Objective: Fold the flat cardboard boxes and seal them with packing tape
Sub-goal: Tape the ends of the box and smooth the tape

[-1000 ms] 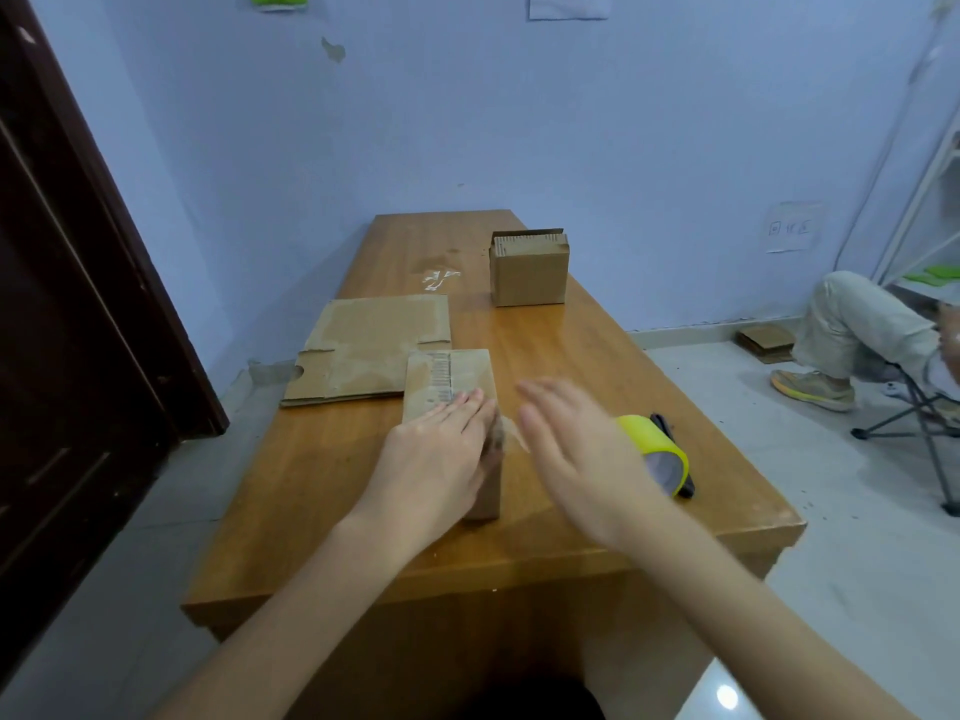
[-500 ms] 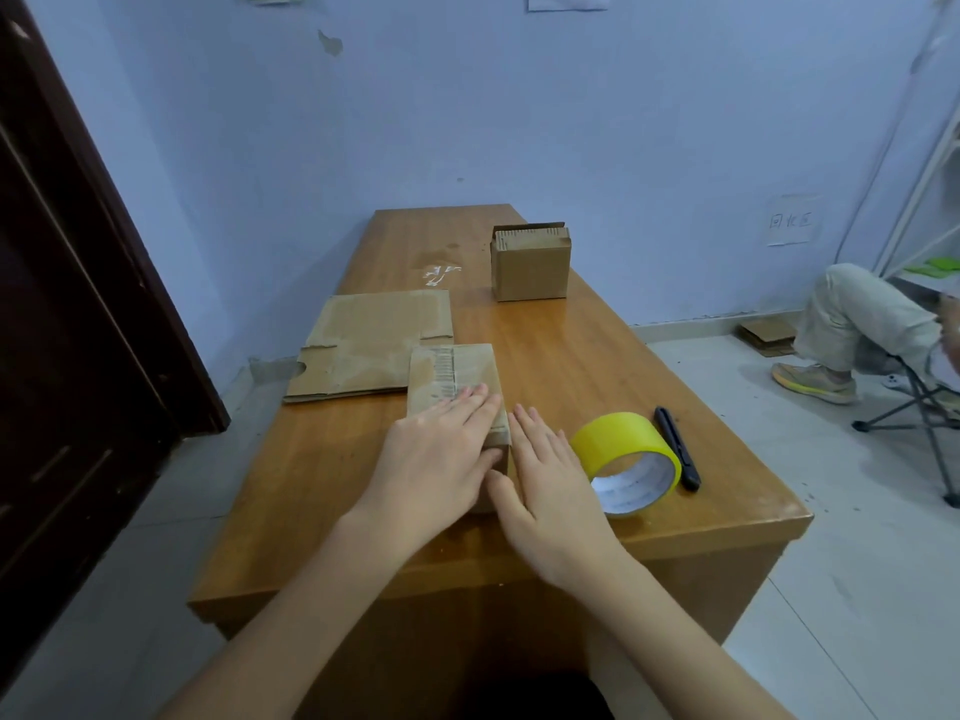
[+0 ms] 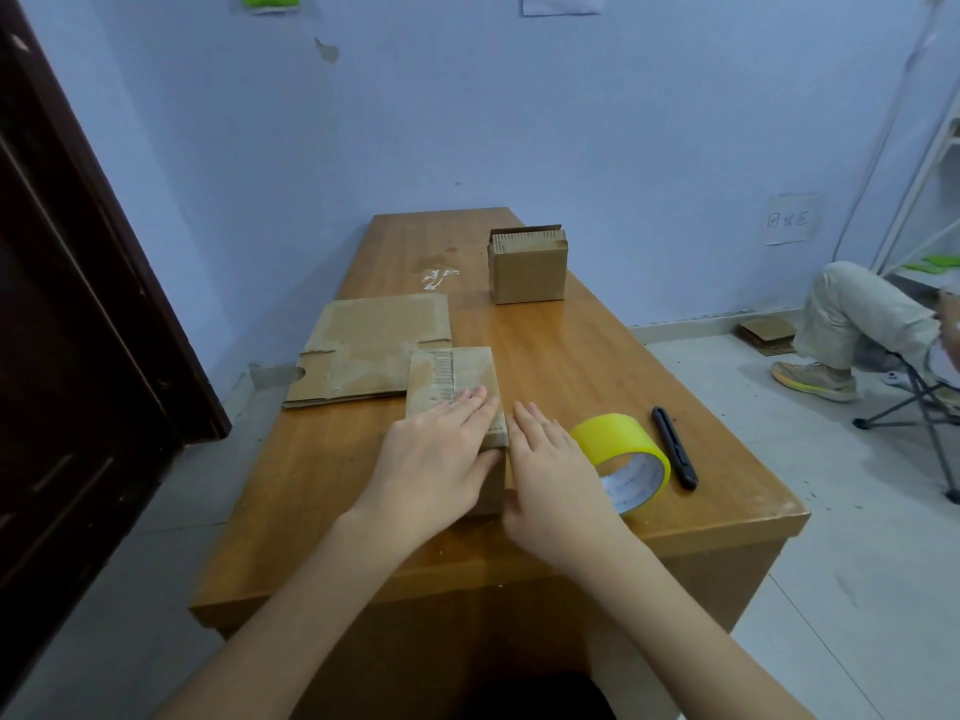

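Observation:
A small folded cardboard box (image 3: 457,374) stands near the front of the wooden table (image 3: 561,356), with clear tape along its top. My left hand (image 3: 441,454) lies flat on the box's top, fingers straight. Against the box's right side my right hand (image 3: 550,470) presses flat with straight fingers. A yellow roll of packing tape (image 3: 628,454) lies just right of my right hand. Behind the box, to the left, lies a flat unfolded cardboard box (image 3: 369,345). A second folded box (image 3: 527,270) stands further back on the table.
A black utility knife (image 3: 675,448) lies right of the tape roll. A dark door (image 3: 78,304) stands on the left. At the right a person (image 3: 857,324) sits on a folding chair, with cardboard pieces (image 3: 766,335) on the floor nearby.
My right hand came in from above the tape roll and now presses against the box's right side. My left hand stayed flat on the box top.

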